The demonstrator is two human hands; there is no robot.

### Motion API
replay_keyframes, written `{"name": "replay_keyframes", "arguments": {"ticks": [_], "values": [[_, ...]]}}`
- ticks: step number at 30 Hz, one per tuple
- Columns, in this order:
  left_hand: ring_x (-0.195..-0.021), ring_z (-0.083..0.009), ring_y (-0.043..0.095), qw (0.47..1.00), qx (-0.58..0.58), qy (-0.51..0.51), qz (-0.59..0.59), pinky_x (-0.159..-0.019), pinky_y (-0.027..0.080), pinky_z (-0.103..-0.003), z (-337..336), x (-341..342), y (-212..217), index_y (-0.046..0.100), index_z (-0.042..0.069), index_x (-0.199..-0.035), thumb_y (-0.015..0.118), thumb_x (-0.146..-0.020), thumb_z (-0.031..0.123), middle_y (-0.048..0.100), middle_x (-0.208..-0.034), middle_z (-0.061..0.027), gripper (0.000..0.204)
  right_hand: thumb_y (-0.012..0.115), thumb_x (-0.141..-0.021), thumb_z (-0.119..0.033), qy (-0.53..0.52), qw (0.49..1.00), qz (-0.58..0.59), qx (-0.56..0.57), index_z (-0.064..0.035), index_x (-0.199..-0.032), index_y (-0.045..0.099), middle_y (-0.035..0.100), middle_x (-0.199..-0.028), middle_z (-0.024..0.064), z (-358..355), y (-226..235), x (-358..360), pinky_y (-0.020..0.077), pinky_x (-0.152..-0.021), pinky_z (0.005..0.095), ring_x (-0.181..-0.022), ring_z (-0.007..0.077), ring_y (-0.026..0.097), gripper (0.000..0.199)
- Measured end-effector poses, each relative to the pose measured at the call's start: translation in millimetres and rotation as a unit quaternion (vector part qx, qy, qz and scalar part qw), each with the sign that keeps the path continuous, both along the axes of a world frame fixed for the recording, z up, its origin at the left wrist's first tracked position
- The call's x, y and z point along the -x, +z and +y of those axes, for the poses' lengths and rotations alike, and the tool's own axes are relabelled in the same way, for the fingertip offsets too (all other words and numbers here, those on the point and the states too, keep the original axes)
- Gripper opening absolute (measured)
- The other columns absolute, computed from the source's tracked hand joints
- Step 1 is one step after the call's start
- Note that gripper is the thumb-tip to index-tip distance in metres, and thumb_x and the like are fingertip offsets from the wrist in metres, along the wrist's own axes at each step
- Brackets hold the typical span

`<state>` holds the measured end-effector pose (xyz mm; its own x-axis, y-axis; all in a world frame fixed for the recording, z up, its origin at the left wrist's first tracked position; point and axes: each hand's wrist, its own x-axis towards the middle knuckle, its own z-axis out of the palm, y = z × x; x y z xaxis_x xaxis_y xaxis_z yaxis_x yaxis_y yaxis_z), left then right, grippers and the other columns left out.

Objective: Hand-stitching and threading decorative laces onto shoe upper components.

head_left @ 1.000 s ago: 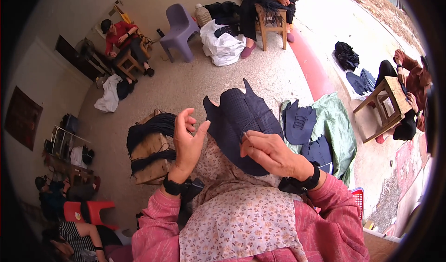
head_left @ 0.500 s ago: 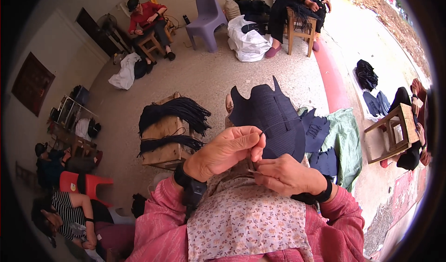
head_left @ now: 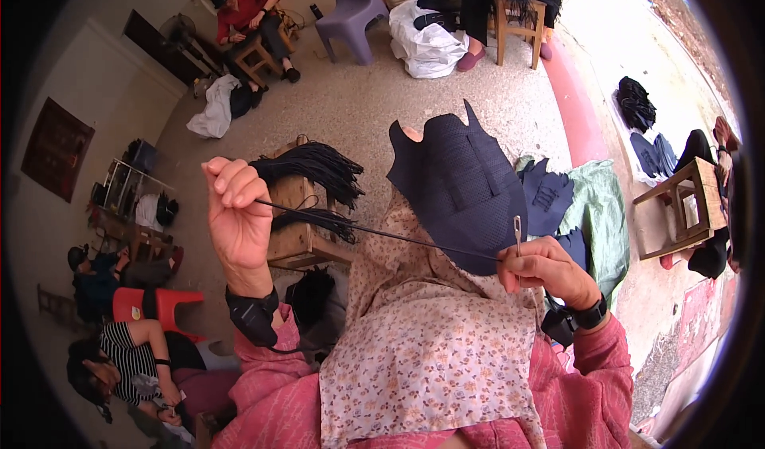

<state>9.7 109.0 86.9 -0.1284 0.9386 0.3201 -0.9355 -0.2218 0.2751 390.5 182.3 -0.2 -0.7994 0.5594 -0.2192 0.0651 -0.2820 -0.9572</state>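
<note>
While the right hand (head_left: pixel 548 270) pinches a metal needle (head_left: pixel 519 243), cord (head_left: pixel 382 233) runs — black, taut.

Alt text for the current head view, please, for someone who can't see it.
A dark cord runs straight between a person's raised left hand and their right hand, which also grips a needle. A navy textured piece lies at the far edge of the floral apron; other people sit nearby.

- Taut black cord (head_left: pixel 374 230) bars the space between left hand (head_left: pixel 239 210) and right hand (head_left: pixel 546 267).
- Narrow gap: between larger black thread bundle (head_left: pixel 327 170) and dark blue piece (head_left: pixel 458 182).
</note>
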Motion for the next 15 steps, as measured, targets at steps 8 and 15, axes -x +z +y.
{"name": "replay_keyframes", "arguments": {"ticks": [8,15], "values": [[-0.040,-0.0070,0.019,0.988,0.013,0.111,0.104,-0.037,0.016,-0.024,-34.1,76.8,-2.4,0.054,0.000,-0.122,0.033,-0.107,0.024,0.029,-0.055,0.0031,0.036,0.047,-0.093,-0.015,0.074,0.996,-0.050,0.015,0.0028,-0.079,0.067,0.066,-0.077,0.0051,1.6,-15.6,-63.8,0.0372,-0.053,0.0210,-0.058,0.0067,0.047,0.031],[-0.043,-0.0040,0.031,0.808,0.278,0.306,0.420,-0.036,0.024,-0.020,-52.1,112.7,28.0,0.057,0.001,-0.111,0.041,-0.105,0.021,0.040,-0.061,0.0035,0.026,0.051,-0.101,-0.031,-0.200,0.964,-0.089,-0.149,0.0011,-0.088,0.069,0.052,-0.065,-0.0033,11.9,-17.6,-90.1,0.0320,-0.051,0.0207,-0.056,0.0050,0.044,0.039]]}}
